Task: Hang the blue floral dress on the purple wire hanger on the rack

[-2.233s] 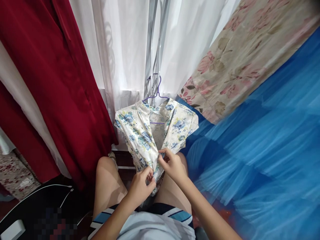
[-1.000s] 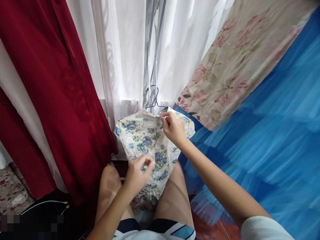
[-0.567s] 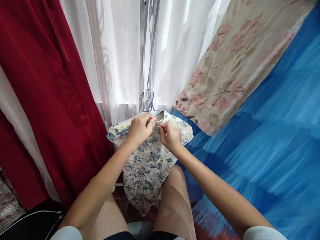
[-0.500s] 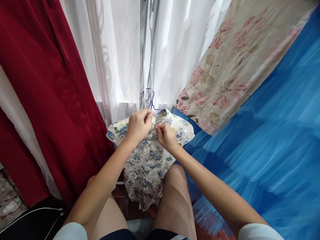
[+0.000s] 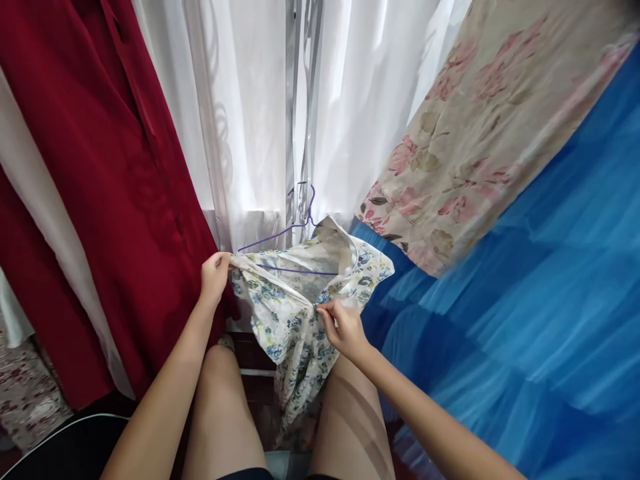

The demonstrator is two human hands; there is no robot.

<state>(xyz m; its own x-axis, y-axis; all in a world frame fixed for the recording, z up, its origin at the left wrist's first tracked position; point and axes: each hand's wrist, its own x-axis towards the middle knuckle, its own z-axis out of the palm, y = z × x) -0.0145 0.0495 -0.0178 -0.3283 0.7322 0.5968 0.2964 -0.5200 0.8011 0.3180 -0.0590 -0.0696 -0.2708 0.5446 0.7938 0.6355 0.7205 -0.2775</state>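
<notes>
A white blouse (image 5: 295, 333) with blue and yellow flowers hangs on a purple hanger (image 5: 273, 237) in front of me. My left hand (image 5: 216, 275) is closed on the cloth at its left shoulder, pulled out to the side. Lower down, my right hand (image 5: 343, 325) pinches the front edge of the neckline near the middle. The neck opening gapes, and the hanger's bottom bar shows through it. On the left, the hanger's arm lies bare above the cloth; the right shoulder still drapes over the other side.
White curtains (image 5: 250, 120) and a grey metal pole (image 5: 300, 100) stand behind the hanger. Red cloth (image 5: 115, 200) hangs at the left. A beige floral cloth (image 5: 460, 153) and blue ruffled tulle (image 5: 525, 333) fill the right. My knees flank the blouse.
My left hand has moved left and down, drawing the blouse's shoulder off the hanger's left arm. My right hand has dropped lower with the neckline, which has opened wide.
</notes>
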